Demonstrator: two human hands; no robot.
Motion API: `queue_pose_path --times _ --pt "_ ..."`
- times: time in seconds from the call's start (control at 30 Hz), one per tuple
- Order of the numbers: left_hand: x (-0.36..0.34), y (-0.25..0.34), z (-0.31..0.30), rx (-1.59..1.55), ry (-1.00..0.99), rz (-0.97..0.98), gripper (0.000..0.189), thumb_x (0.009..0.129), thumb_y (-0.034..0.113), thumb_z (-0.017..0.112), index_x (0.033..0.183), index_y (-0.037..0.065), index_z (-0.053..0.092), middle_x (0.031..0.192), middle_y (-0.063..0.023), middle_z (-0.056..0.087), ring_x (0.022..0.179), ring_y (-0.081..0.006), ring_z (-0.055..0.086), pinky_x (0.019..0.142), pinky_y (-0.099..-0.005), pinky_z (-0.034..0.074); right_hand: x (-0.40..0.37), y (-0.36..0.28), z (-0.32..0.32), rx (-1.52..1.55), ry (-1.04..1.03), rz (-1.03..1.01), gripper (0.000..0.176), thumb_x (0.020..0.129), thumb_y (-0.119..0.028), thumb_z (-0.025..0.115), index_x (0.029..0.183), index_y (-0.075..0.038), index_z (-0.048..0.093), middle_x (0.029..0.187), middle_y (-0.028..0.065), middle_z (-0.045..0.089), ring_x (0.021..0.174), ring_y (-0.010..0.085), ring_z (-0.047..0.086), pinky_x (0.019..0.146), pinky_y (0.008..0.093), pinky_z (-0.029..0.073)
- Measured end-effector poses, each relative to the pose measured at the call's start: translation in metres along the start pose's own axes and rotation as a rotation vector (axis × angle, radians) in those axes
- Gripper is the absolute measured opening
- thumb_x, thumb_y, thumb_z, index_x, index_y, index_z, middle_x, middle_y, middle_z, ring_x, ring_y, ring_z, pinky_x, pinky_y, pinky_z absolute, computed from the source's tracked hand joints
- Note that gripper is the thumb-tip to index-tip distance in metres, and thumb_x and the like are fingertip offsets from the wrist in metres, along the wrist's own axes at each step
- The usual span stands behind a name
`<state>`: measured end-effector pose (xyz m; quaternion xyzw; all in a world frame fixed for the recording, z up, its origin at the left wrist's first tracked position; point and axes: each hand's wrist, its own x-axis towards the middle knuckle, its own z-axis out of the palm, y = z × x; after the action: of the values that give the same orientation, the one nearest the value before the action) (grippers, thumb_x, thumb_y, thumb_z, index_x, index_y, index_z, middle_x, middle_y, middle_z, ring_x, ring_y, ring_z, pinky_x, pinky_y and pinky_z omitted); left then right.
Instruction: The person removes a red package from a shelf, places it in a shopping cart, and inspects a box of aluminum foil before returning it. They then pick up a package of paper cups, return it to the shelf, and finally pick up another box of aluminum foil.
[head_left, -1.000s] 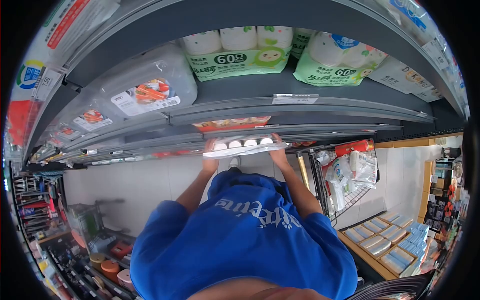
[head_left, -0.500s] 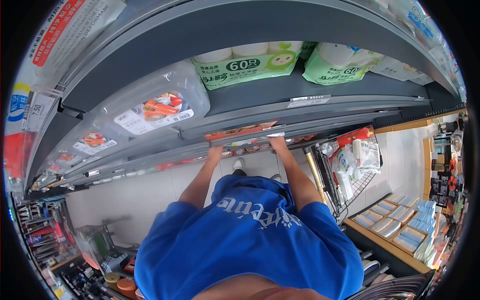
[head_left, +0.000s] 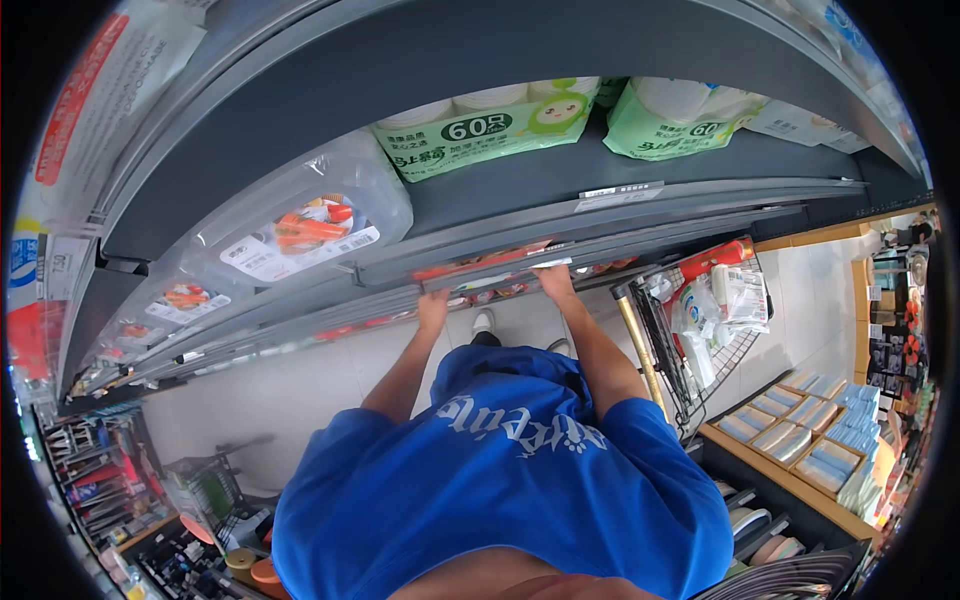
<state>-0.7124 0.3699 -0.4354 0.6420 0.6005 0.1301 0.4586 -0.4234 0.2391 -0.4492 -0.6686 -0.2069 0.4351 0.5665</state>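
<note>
Both arms reach forward to a lower level of the grey shelving. My left hand (head_left: 433, 308) is at the shelf's front edge, its fingertips hidden by the edge. To the right, my right hand (head_left: 554, 283) is at the same edge beside a white price label (head_left: 552, 263), and its fingers are mostly hidden too. Between and beyond the hands, a red package (head_left: 478, 262) shows in part on the lower shelf. Whether either hand touches it cannot be made out.
Above the hands, a shelf holds clear plastic boxes (head_left: 300, 225) and green-wrapped packs of white cups (head_left: 485, 140). A shopping cart (head_left: 690, 385) containing a red item and white bags stands at right. Beyond it is a wooden display (head_left: 790, 440) of boxed goods. Another cart (head_left: 205, 490) is at left.
The view has shifted slightly. Both hands stay at the lower shelf's edge, with little visible movement, and the red package between them looks nearly the same.
</note>
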Motion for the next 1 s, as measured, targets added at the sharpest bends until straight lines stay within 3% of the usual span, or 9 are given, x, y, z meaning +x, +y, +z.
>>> queue_pose_path --times 0.2,0.3,0.4,0.53,0.6,0.7,0.8,0.93,1.0 --pt "-0.006 -0.030 0.020 -0.346 0.104 0.315 0.032 0.092 0.012 0.067 0.121 -0.001 0.063 0.112 -0.0074 0.069 0.101 -0.0171 0.063 0.087 -0.0328 0.048 -0.005 0.006 0.002 -0.056 0.077 -0.216 0.044 0.082 -0.005 0.074 0.123 0.001 0.060 0.122 0.0144 0.065 0.116 0.0275 0.061 0.101 0.0365 0.046" --pt "-0.002 -0.037 0.020 -0.305 0.105 0.341 0.031 0.092 0.014 0.068 0.119 -0.002 0.063 0.112 -0.0078 0.069 0.101 -0.0172 0.062 0.088 -0.0317 0.048 0.001 0.002 -0.001 -0.125 0.064 -0.256 0.044 0.080 -0.003 0.075 0.121 0.001 0.060 0.121 0.0146 0.065 0.114 0.0281 0.061 0.101 0.0371 0.047" --pt "0.013 -0.040 0.018 0.028 0.108 0.080 0.035 0.091 0.018 0.068 0.120 -0.001 0.063 0.112 -0.0173 0.069 0.108 -0.0297 0.063 0.096 -0.0377 0.046 0.003 0.001 -0.003 -0.026 0.029 -0.136 0.037 0.082 -0.007 0.076 0.115 -0.001 0.060 0.107 0.0125 0.064 0.104 0.0289 0.061 0.095 0.0373 0.048" --pt "0.033 -0.044 0.027 -0.078 0.051 0.244 0.040 0.092 0.026 0.066 0.122 -0.001 0.062 0.115 -0.0220 0.066 0.114 -0.0371 0.061 0.099 -0.0415 0.045 0.011 0.013 -0.009 -0.272 0.137 -0.128 0.032 0.084 -0.010 0.075 0.112 -0.004 0.060 0.100 0.0098 0.064 0.095 0.0253 0.062 0.082 0.0386 0.052" --pt "0.037 -0.037 0.029 -0.016 0.053 0.225 0.043 0.092 0.027 0.065 0.125 -0.001 0.061 0.121 -0.0243 0.064 0.117 -0.0400 0.058 0.101 -0.0423 0.044 0.019 0.022 -0.016 -0.156 0.024 -0.031 0.033 0.084 -0.009 0.074 0.114 -0.006 0.060 0.101 0.0083 0.064 0.093 0.0217 0.063 0.073 0.0373 0.052" --pt "0.038 -0.026 0.023 0.625 0.095 0.504 0.045 0.091 0.025 0.065 0.128 0.001 0.058 0.129 -0.0249 0.059 0.124 -0.0418 0.052 0.105 -0.0438 0.041 0.022 0.026 -0.018 -0.071 -0.043 -0.002 0.035 0.084 -0.010 0.074 0.117 -0.008 0.060 0.100 0.0065 0.064 0.091 0.0173 0.063 0.062 0.0350 0.052" --pt "0.037 0.009 0.012 0.588 -0.144 0.254 0.046 0.091 0.024 0.065 0.130 0.002 0.056 0.133 -0.0251 0.055 0.128 -0.0420 0.048 0.109 -0.0447 0.038 0.021 0.023 -0.014 -0.041 0.021 -0.010 0.036 0.084 -0.011 0.074 0.117 -0.009 0.061 0.100 0.0058 0.064 0.089 0.0165 0.063 0.059 0.0344 0.052" --pt "0.057 -0.040 0.029 0.646 -0.088 0.397 0.046 0.095 0.029 0.062 0.130 0.000 0.056 0.134 -0.0254 0.055 0.129 -0.0399 0.048 0.107 -0.0454 0.039 0.023 0.007 -0.018 -0.001 -0.028 0.102 0.035 0.084 -0.013 0.075 0.116 -0.009 0.063 0.104 0.0066 0.065 0.089 0.0172 0.063 0.061 0.0351 0.053" --pt "0.064 -0.047 0.031 0.656 -0.090 0.420 0.045 0.094 0.028 0.063 0.128 -0.001 0.057 0.130 -0.0251 0.057 0.126 -0.0398 0.051 0.105 -0.0443 0.040 0.027 0.011 -0.020 -0.132 -0.069 0.077 0.037 0.084 -0.014 0.075 0.118 -0.009 0.063 0.107 0.0073 0.065 0.092 0.0179 0.063 0.062 0.0352 0.053"
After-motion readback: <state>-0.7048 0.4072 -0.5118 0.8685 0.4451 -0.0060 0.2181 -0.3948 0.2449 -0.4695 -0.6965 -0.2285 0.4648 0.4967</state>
